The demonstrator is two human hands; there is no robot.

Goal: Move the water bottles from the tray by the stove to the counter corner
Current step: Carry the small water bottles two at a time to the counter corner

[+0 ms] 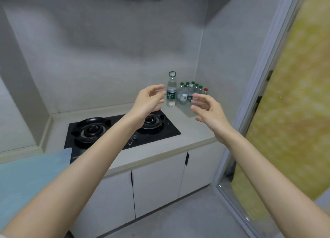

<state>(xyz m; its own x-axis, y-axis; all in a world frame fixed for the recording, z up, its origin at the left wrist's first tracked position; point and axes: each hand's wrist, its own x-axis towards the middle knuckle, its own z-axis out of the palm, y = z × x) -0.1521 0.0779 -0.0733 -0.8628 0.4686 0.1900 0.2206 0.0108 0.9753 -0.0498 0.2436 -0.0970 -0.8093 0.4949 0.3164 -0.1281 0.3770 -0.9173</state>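
- While both my arms reach forward, the grey bench [193, 136] runs below them into the wall corner.
- Black stove [100, 131] lies on its left part.
- My left hand [148, 101] and right hand [208, 110] hang above the bench, fingers loosely spread, holding nothing.
- Grey tray [188, 112] sits in the corner, right of the stove.
- Small water bottles [186, 93] stand upright on it.
- One tall bottle [171, 92] stands at its left edge.
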